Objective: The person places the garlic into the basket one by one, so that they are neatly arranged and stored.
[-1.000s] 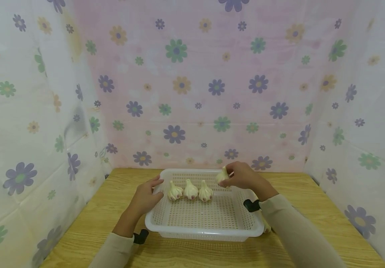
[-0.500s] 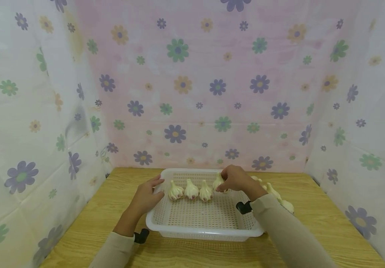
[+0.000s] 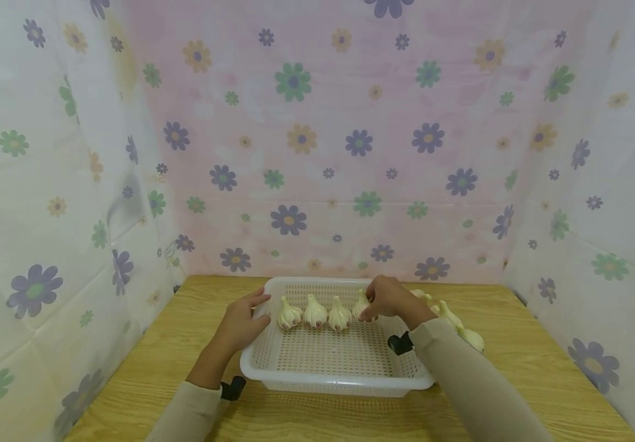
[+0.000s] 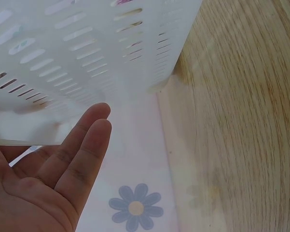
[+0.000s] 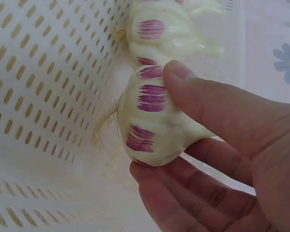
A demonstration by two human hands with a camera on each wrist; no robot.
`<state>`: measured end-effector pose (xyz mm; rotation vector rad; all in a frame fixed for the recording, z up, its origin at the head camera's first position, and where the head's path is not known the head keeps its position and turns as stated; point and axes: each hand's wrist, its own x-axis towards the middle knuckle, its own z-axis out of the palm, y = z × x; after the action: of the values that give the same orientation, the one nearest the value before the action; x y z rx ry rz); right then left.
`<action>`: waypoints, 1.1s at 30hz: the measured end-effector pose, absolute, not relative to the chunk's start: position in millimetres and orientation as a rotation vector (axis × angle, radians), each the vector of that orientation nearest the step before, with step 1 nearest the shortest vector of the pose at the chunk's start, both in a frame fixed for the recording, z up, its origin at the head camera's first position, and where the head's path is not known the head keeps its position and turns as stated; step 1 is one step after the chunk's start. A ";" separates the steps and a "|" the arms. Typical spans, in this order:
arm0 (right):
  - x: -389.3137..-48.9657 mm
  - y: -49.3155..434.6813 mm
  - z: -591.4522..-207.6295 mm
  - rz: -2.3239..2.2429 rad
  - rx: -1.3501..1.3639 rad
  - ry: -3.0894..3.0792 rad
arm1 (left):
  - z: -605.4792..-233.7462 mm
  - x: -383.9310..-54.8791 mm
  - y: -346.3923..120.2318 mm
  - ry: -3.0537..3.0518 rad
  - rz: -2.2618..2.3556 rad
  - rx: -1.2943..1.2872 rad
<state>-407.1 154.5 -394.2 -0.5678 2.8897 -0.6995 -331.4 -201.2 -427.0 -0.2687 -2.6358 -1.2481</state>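
A white plastic basket (image 3: 339,383) with slotted walls stands on the table. My left hand (image 3: 242,324) rests at its left rim, fingers fairly straight; in the left wrist view two fingers (image 4: 89,150) extend along the outer wall. My right hand (image 3: 395,301) holds a garlic bulb (image 5: 154,116) with purple streaks and a rooty base, thumb on one side and fingers on the other. This bulb is inside the basket near the back wall. Left of it sit three more bulbs in a row, the nearest one (image 3: 339,315) close beside it.
More garlic bulbs (image 3: 471,339) lie on the wooden table (image 3: 522,368) right of the basket, partly hidden by my right forearm. Flower-printed cloth (image 3: 323,153) hangs behind and on both sides. Black wrist mounts (image 3: 400,344) stick out near the basket.
My right hand has lowered the garlic bulb from above the back rim into the basket, beside the other three. Bulbs on the right have come into view. The left hand stays in place.
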 end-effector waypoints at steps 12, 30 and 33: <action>-408.6 151.2 -401.0 -0.587 -0.588 2.917 | -429.2 -332.3 -201.4 -2.630 -1.276 -0.265; -406.1 148.6 -396.7 -0.583 -0.591 2.907 | -429.8 -332.8 -202.3 -2.639 -1.244 -0.265; -405.9 148.7 -396.4 -0.596 -0.588 2.907 | -428.9 -332.0 -201.9 -2.644 -1.246 -0.267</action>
<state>-405.9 148.7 -396.4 -0.5879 2.9069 -0.5961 -332.0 -201.9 -428.9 -0.2667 -2.6439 -1.2458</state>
